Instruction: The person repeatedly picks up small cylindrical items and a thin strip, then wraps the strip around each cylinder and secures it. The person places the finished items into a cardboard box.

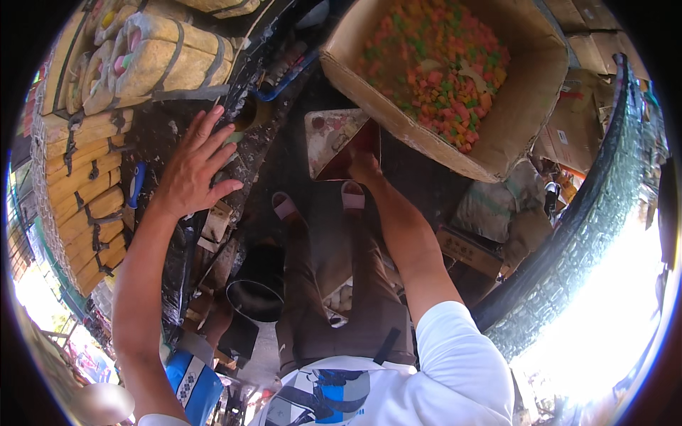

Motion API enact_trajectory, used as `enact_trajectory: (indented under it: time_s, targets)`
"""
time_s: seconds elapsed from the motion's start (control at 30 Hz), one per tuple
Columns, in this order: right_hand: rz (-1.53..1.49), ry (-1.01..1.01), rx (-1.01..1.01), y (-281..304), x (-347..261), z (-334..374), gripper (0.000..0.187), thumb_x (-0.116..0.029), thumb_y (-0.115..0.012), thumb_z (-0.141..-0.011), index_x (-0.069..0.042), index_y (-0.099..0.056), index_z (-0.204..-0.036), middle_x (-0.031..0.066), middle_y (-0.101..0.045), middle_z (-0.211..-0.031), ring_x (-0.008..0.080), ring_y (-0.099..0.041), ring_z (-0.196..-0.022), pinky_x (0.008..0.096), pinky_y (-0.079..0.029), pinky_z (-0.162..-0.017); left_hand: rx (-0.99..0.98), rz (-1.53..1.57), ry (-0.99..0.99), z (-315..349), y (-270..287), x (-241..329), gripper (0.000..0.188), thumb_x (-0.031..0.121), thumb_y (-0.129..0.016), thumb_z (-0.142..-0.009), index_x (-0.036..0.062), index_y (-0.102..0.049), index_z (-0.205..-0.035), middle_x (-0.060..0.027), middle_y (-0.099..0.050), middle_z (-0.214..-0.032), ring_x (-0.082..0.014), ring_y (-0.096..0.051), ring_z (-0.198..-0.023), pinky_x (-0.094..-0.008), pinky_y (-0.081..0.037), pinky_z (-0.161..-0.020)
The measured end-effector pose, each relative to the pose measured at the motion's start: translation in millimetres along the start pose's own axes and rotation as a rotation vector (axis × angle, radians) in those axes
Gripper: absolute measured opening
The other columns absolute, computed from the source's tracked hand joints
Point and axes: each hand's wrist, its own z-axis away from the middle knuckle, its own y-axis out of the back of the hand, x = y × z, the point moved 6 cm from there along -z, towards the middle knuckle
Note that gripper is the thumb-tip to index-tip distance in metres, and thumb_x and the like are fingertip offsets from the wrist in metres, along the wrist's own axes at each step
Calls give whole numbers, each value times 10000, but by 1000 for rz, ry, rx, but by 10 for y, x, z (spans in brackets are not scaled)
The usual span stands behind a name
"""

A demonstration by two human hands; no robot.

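Note:
My left hand [195, 165] is over the dark, stained edge of a bench on the left, fingers stretched and apart, holding nothing. Whether its palm rests on the bench I cannot tell. Lower down in the middle, my right hand [364, 165] grips a squarish flat piece [328, 138], whitish and stained on one part and dark red on the other. Its fingertips are partly hidden against the red part. Just beyond it stands a large open cardboard box [440, 153], tilted in view. Small pink, orange and green chunks [455, 106] lie inside the box.
Yellowish strapped blocks [174, 60] are stacked at the left, with a blue handle [136, 184] near them. A dark bucket [256, 291] stands beside my legs. Sacks [494, 202] and cartons [469, 252] sit at the right, near a curved plastic-covered edge [561, 284].

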Motion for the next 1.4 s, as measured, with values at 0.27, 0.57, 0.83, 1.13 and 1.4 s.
enact_trajectory:
  time_s: [0.27, 0.57, 0.83, 1.13, 1.4]
  targets:
    - [276, 199, -115, -160, -52, 164, 405, -151, -620, -889, 0, -649, -1264, 271, -698, -1196, 390, -709, -1105, 472, -577, -930, 76, -147, 10, -3, -131, 6, 496, 419, -737, -867, -24, -734, -1089, -149, -656, -1283, -373, -289, -1538, -566, -203, -1276]
    - [183, 14, -44, -83, 95, 364, 452, -174, -649, -896, -8, -627, -1316, 256, -714, -1170, 394, -706, -1108, 475, -586, -923, 39, -135, 31, 24, -113, -8, 470, 387, -740, -858, -10, -721, -1110, -142, -651, -1282, -355, -283, -1542, -564, -190, -1279]
    - [192, 129, -45, -92, 105, -92, 380, -200, -683, -894, 3, -692, -1215, 248, -728, -1134, 410, -717, -1070, 487, -588, -913, 32, -139, 22, -37, -109, -4, 436, 356, -739, -863, -10, -713, -1099, -139, -619, -1266, -388, -290, -1528, -591, -212, -1266]
    - [235, 195, -254, -302, -79, 208, 451, -193, -659, -900, -30, -635, -1319, 215, -710, -1191, 399, -700, -1120, 499, -579, -929, 47, -140, 49, 35, -128, -21, 451, 385, -723, -868, -6, -715, -1092, -125, -645, -1263, -335, -275, -1545, -564, -193, -1278]
    - [184, -24, 82, -222, 529, -312, 423, -211, -595, -938, -44, -627, -1325, 241, -703, -1206, 442, -705, -1073, 525, -578, -900, 54, -131, 16, -47, -129, -11, 421, 352, -738, -859, -4, -726, -1085, -119, -642, -1236, -353, -293, -1534, -576, -215, -1267]
